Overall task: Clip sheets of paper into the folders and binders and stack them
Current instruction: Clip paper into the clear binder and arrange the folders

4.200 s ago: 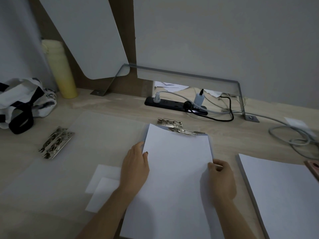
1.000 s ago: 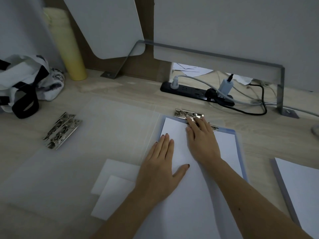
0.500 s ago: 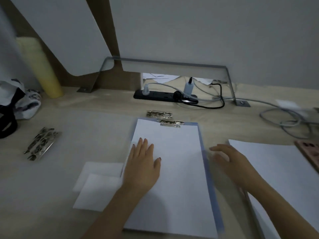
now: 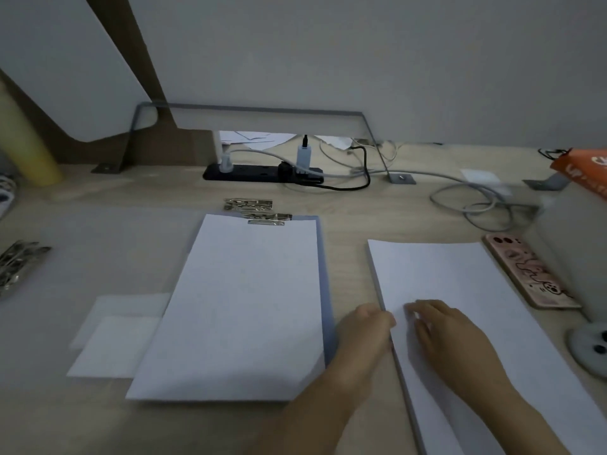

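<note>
In the head view, a wooden desk [image 4: 348,221] is seen from above. A blue folder [image 4: 323,290] is laid flat in the middle, with a sheet of paper [image 4: 243,303] clipped under the metal clip [image 4: 267,218] at its far edge. A second, loose clip [image 4: 248,203] is placed just beyond it, touching or nearly touching the first. Another clip [image 4: 16,264] is set at the left edge of the desk, on a pale translucent cover [image 4: 98,244] that is spread to the left of the folder. Two small white slips [image 4: 115,336] are partly tucked under the folder's left side.

A stack of paper [image 4: 460,290] is laid to the right of the folder, apart from it. The left hand [image 4: 364,333] is held at the stack's left edge, fingers curled against the side of it; whether a sheet is pinched cannot be told. The right hand [image 4: 450,333] is rested flat on top of the stack, fingers spread and bent slightly, gripping nothing.

A phone [image 4: 528,270] in a pink case is placed just beside the stack on the right. A black power strip [image 4: 256,174] with plugs and grey cables [image 4: 476,198] is seen at the back of the desk.
</note>
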The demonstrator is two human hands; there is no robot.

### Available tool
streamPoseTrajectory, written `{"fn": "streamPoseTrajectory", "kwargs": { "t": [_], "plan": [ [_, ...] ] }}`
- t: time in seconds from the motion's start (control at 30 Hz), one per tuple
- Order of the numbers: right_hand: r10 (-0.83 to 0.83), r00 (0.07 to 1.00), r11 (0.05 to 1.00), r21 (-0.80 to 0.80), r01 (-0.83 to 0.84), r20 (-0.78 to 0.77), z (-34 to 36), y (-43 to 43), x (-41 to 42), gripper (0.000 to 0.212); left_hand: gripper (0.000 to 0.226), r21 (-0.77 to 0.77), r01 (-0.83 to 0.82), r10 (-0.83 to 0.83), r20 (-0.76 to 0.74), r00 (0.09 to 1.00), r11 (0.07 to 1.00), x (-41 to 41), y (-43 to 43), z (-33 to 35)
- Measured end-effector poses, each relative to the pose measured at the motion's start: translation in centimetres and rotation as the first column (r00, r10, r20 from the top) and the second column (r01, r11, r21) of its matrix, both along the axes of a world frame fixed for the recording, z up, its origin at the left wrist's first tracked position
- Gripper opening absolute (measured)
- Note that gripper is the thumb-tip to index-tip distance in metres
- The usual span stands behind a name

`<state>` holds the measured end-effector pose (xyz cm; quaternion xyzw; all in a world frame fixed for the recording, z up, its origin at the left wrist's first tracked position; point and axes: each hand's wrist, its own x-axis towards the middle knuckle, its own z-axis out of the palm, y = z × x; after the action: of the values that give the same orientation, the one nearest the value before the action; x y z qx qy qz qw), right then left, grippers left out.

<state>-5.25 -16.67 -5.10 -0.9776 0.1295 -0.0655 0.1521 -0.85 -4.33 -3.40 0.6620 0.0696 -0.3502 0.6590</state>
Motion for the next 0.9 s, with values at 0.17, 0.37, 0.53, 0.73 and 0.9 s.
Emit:
{"fn": "streamPoseTrajectory", "kwargs": {
  "t": [0.17, 0.37, 0.53, 0.73, 0.9],
  "plan": [
    [0.001, 0.998, 1.000, 0.029, -0.003, 0.058, 0.7, 0.1, 0.1, 0.031, 0.019, -0.047, 0.004, -0.007, -0.065, 0.998, 0.999, 1.6, -0.1, 0.8],
    [-0.094, 0.995, 0.966, 0.244, 0.085, 0.023, 1.7, -0.2, 0.3, 0.036, 0.035, -0.222, 0.067, -0.067, 0.007, 0.998, 0.973, -0.6, -0.6, -0.9],
    [-0.107, 0.993, 0.895, 0.432, 0.114, -0.040, 2.0, -1.0, 0.0, 0.024, 0.039, -0.274, 0.103, -0.085, 0.075, 0.994, 0.956, -1.3, -1.2, -1.3],
    [-0.147, 0.988, 0.863, 0.483, 0.147, -0.040, 1.9, -0.7, -0.1, 0.030, 0.040, -0.244, 0.103, -0.081, 0.098, 0.992, 0.964, -1.3, -1.2, -1.3],
    [-0.131, 0.990, 0.876, 0.462, 0.137, -0.046, 2.0, -0.5, -0.1, 0.026, 0.038, -0.251, 0.091, -0.065, 0.108, 0.992, 0.964, -1.4, -1.1, -1.4]
  ]
}}
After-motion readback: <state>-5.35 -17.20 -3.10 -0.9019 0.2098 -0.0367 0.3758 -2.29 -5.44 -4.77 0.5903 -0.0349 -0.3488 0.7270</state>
